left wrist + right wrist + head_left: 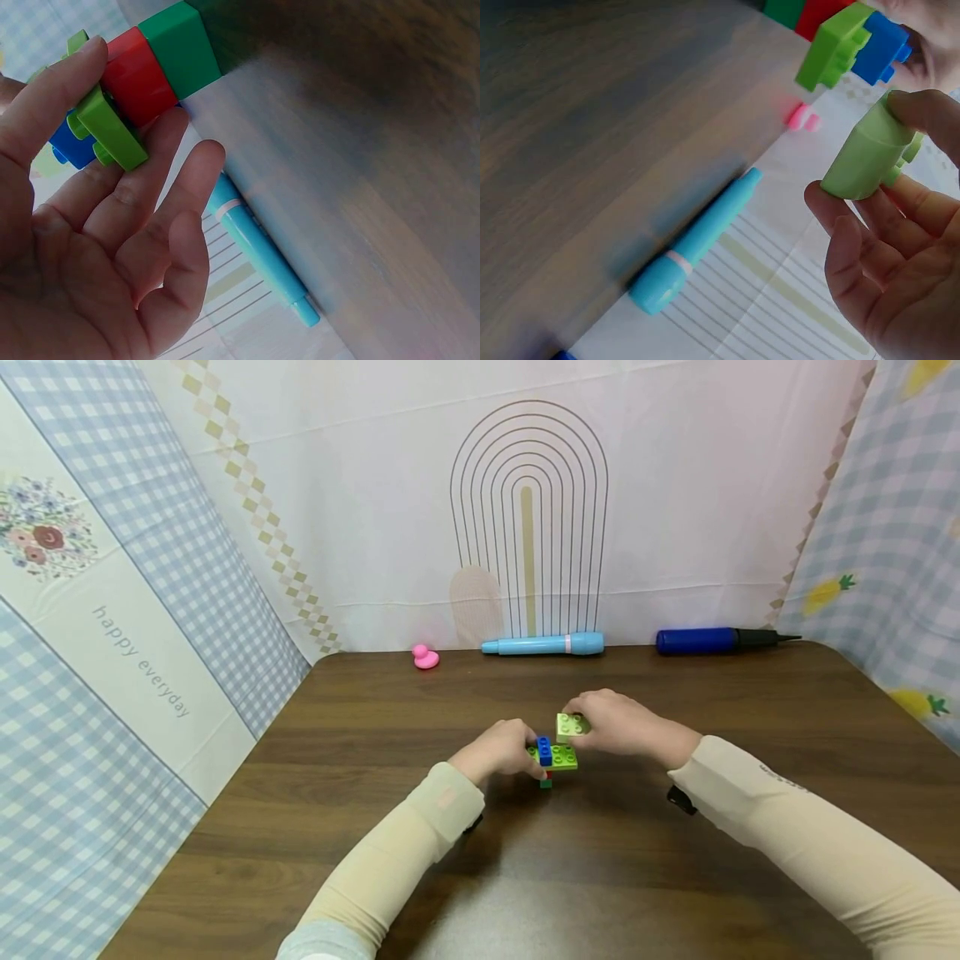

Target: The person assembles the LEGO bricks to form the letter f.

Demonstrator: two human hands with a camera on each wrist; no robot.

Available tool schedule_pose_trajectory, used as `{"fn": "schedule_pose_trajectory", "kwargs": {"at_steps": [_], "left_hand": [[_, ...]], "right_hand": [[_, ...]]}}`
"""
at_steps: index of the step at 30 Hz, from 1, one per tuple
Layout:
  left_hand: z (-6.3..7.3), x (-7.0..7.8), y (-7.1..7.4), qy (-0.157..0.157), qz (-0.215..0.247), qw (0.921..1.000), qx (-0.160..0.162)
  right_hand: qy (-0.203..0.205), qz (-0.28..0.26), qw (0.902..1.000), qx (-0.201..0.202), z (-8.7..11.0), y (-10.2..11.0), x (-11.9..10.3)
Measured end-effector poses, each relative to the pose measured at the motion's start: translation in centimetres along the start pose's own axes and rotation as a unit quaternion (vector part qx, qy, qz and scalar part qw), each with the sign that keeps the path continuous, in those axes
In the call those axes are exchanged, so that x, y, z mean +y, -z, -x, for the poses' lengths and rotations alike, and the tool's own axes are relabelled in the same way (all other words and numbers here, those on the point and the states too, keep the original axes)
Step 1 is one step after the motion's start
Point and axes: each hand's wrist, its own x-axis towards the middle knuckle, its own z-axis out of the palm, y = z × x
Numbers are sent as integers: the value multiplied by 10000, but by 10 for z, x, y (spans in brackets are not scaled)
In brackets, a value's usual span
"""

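Observation:
Near the middle of the table, my left hand pinches a small stack of toy building blocks between thumb and fingers. A green block is at its bottom, with a red block above. On those sits a lime green plate, wider than the blocks beneath, and a blue block stands on it left of centre. My right hand pinches a separate pale green block, studs up, just above and behind the plate's right end. In the right wrist view a gap separates this block from the stack.
Along the back edge of the brown wooden table lie a pink toy duck, a light blue pen-shaped object and a dark blue pump-like tube with a black tip. Patterned cloth hangs behind and at both sides.

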Motion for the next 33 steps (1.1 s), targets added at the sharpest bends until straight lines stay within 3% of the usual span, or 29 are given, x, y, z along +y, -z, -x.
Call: {"fn": "schedule_pose_trajectory", "kwargs": {"at_steps": [17, 33], "left_hand": [[0, -1, 0, -12, 178, 9998, -90], [-2, -3, -1, -96, 100, 9999, -15]], "right_hand": [[530, -249, 9978, -317, -7, 0, -17], [660, 414, 9955, -532, -15, 3, -29]]}}
